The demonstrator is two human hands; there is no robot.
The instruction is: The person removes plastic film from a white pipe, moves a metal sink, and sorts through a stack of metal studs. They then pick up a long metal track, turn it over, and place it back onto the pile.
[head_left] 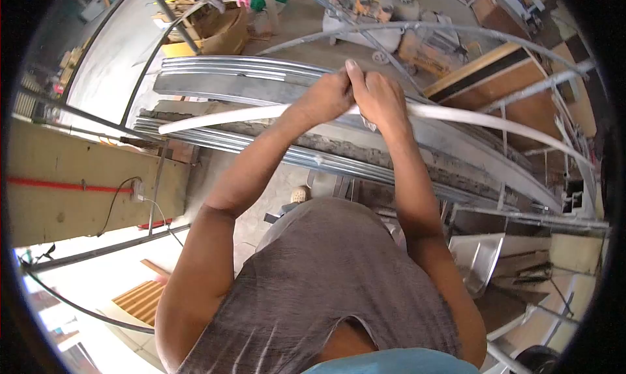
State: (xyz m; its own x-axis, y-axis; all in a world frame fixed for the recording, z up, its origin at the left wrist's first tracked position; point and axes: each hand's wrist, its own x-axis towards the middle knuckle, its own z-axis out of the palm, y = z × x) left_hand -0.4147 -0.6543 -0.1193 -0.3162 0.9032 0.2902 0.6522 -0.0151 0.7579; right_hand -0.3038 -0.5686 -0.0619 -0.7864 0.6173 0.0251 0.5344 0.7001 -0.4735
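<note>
A long white pipe [456, 113] stretches across the view in front of me, its left end hanging over the metal lengths; the fisheye lens makes it look bowed. My left hand [328, 99] is closed around its middle. Right beside it, touching, my right hand [379, 100] is also closed on the pipe, thumb pointing up and away from me. The stretch of pipe between and under my hands is mostly hidden. Something small and pale shows under my right palm, too small to name.
Beneath the pipe, long metal profiles [222, 82] and a rough grey plank [339, 147] lie on a rack. Metal bars [495, 35] arch over the far side. A yellow box [225, 38] of wood scraps stands at the far left. Wooden boards [502, 81] lean at right.
</note>
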